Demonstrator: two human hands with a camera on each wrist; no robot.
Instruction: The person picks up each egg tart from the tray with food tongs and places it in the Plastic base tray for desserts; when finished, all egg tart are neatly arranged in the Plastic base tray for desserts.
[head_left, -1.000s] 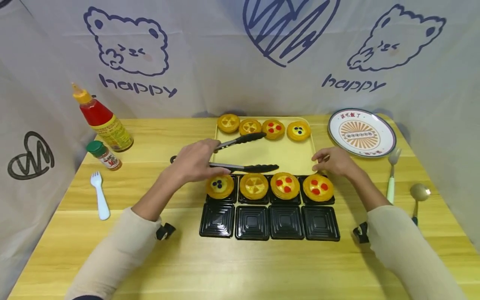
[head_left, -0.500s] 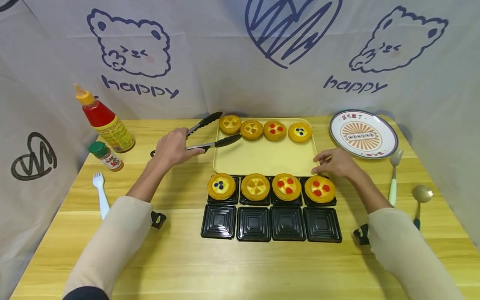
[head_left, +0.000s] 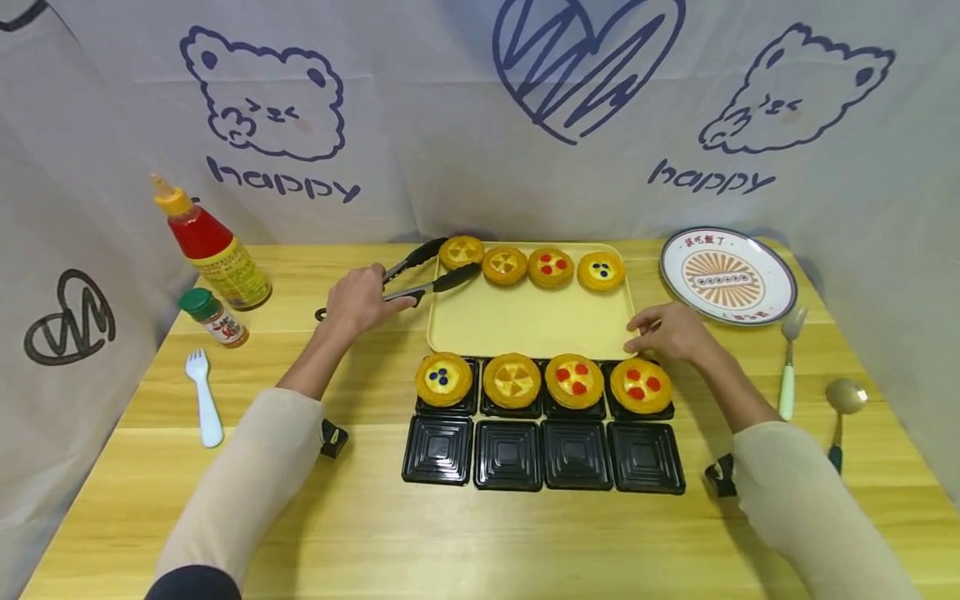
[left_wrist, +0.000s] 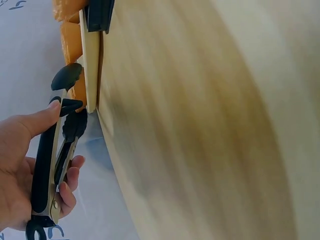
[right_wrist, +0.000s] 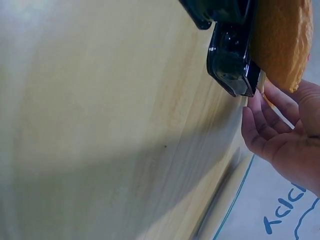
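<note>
My left hand (head_left: pixel 358 298) grips a pair of black-tipped metal tongs (head_left: pixel 423 290) at the tray's left end, the handle lying along the palm in the left wrist view. The tongs' spread tips are at the leftmost egg tart (head_left: pixel 461 251), one at its left and one in front; contact is unclear. That tart stands in a row with several others along the back of the pale yellow tray (head_left: pixel 525 325). My right hand (head_left: pixel 667 330) pinches the tray's right edge near its front corner. In the right wrist view, a tart (right_wrist: pixel 282 45) partly covers this hand.
Black square plastic boxes (head_left: pixel 576 454) form two rows before the tray; the back row carries tarts (head_left: pixel 512 381). A sauce bottle (head_left: pixel 228 267), spice jar (head_left: pixel 213 318) and blue fork (head_left: pixel 204 400) lie left. A plate (head_left: pixel 723 279), metal fork (head_left: pixel 789 358) and spoon (head_left: pixel 845 400) are right.
The left hand has drawn the tongs leftward from over the tray's middle, and the tips now sit at the leftmost tart. The right hand stays on the tray's edge.
</note>
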